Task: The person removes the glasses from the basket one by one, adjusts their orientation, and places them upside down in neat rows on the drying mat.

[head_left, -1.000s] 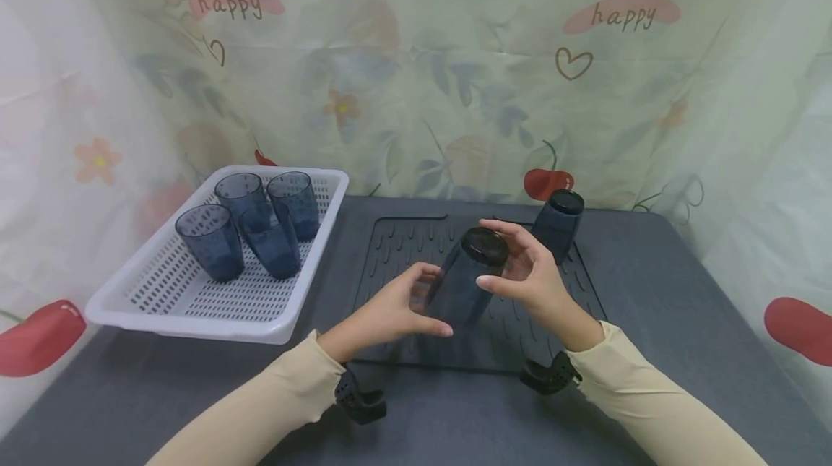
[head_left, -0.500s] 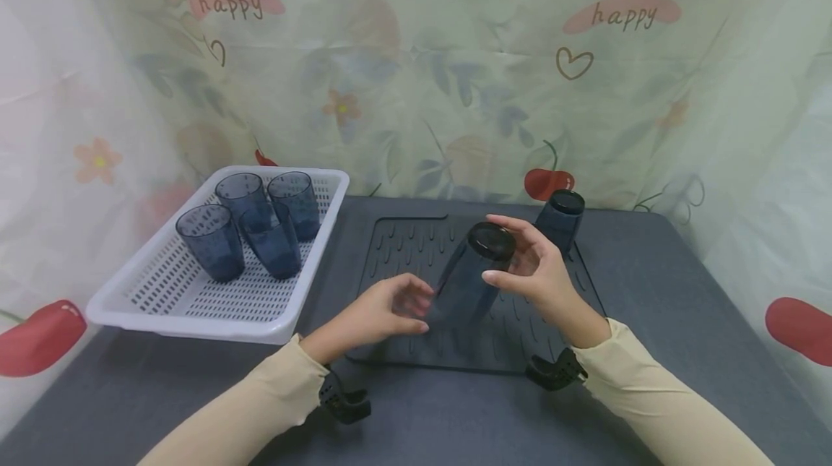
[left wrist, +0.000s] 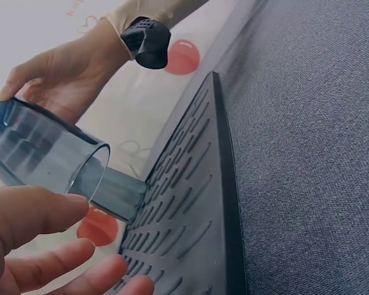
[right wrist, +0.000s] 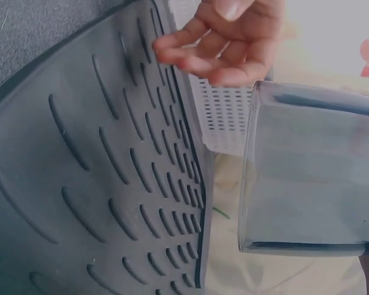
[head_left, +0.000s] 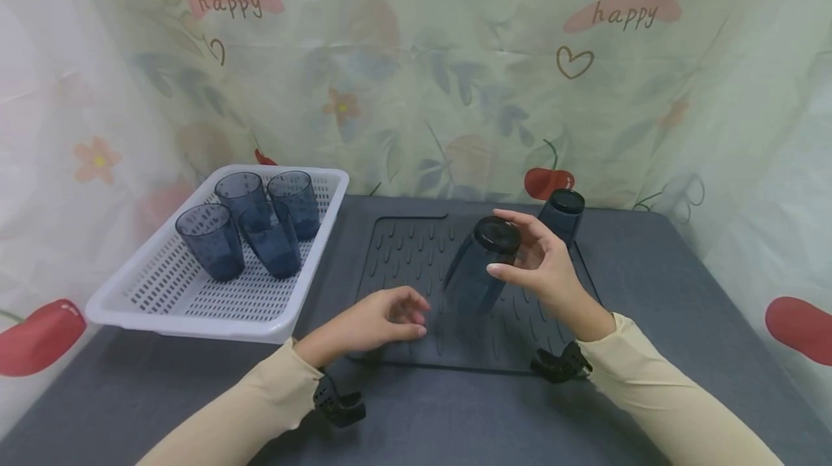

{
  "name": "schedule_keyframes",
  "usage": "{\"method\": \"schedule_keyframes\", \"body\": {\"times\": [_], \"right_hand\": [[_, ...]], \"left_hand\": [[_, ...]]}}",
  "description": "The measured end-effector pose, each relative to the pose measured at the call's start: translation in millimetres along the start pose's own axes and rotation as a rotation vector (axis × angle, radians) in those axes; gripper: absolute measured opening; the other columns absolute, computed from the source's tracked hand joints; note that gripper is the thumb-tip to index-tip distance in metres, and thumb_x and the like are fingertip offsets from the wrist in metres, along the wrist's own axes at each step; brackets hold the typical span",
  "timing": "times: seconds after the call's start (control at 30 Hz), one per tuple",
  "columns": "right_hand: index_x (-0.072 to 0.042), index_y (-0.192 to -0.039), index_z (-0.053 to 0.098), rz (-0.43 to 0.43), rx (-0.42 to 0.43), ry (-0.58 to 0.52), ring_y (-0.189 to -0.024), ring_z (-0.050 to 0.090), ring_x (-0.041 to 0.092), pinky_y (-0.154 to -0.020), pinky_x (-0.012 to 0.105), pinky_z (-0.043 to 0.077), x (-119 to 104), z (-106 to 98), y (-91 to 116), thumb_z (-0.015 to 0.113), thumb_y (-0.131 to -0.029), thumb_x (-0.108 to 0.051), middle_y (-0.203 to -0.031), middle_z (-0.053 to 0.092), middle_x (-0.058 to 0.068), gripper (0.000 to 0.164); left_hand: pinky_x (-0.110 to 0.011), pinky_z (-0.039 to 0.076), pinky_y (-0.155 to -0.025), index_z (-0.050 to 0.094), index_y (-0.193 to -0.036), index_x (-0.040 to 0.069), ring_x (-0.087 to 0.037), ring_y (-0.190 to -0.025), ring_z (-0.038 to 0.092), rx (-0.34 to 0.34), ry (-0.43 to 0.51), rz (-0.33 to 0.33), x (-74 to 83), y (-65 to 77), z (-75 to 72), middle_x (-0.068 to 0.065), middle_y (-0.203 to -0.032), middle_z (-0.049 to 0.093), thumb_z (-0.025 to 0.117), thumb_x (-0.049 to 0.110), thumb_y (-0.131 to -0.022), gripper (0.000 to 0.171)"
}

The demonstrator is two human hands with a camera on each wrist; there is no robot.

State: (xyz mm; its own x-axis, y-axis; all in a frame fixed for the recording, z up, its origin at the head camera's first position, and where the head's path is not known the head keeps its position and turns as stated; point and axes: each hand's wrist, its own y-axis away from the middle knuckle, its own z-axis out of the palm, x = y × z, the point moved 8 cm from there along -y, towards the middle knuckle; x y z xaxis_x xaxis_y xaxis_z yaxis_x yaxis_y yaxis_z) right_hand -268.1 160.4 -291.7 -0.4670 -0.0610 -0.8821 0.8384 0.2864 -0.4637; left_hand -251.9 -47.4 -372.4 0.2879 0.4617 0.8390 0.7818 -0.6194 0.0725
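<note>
My right hand (head_left: 544, 264) grips an upside-down blue-tinted drinking glass (head_left: 477, 271) near its thick base, thumb on the near side. In the right wrist view the glass (right wrist: 310, 172) hangs above the ridged black drying mat (right wrist: 111, 153), its rim apart from the mat. To the left of the glass my left hand (head_left: 383, 318) holds nothing, its fingers loosely bent over the mat. Another glass (head_left: 564, 214) stands upside down at the mat's back right corner, partly hidden behind the right hand.
A white perforated plastic basket (head_left: 284, 329) stands on the left of the dark table (head_left: 416, 423). Several blue-tinted glasses (head_left: 211, 242) are in it, mouths up. A printed curtain (head_left: 416, 90) hangs behind and along both sides.
The left hand has let go of the glass and drawn back to the left. The right hand has carried the glass slightly to the right and farther back.
</note>
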Motion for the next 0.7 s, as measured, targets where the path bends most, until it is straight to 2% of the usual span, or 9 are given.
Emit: {"method": "schedule_keyframes", "body": {"times": [0.2, 0.53, 0.7], "right_hand": [[-0.004, -0.141, 0.045, 0.039, 0.032, 0.06, -0.102, 0.061, 0.011, -0.073, 0.021, 0.053, 2, -7, -3, 0.071, -0.079, 0.01, -0.118, 0.059, -0.001, 0.068], [-0.012, -0.142, 0.046, 0.073, 0.068, 0.175, -0.101, 0.061, 0.009, -0.078, 0.019, 0.053, -1, -21, -17, 0.074, -0.081, 0.002, -0.122, 0.056, -0.004, 0.068], [-0.015, -0.143, 0.045, 0.083, 0.088, 0.235, -0.107, 0.06, 0.008, -0.083, 0.018, 0.052, -5, -25, -26, 0.074, -0.082, -0.002, -0.126, 0.054, -0.003, 0.068]], "left_hand": [[-0.035, 0.052, -0.088, 0.059, -0.12, 0.007, -0.014, -0.098, 0.063, -0.026, -0.004, -0.007, -0.2, 1.1, 2.6, 0.001, -0.104, 0.064, 0.065, 0.022, -0.093, 0.032], [-0.035, 0.052, -0.086, 0.059, -0.12, 0.007, -0.014, -0.097, 0.063, -0.032, -0.001, -0.015, -0.5, 2.0, 3.5, 0.001, -0.105, 0.064, 0.064, 0.021, -0.094, 0.03], [-0.033, 0.052, -0.086, 0.059, -0.12, 0.006, -0.015, -0.098, 0.064, -0.034, -0.004, -0.004, 0.5, 2.8, 3.1, -0.001, -0.105, 0.064, 0.064, 0.021, -0.094, 0.031]]}}
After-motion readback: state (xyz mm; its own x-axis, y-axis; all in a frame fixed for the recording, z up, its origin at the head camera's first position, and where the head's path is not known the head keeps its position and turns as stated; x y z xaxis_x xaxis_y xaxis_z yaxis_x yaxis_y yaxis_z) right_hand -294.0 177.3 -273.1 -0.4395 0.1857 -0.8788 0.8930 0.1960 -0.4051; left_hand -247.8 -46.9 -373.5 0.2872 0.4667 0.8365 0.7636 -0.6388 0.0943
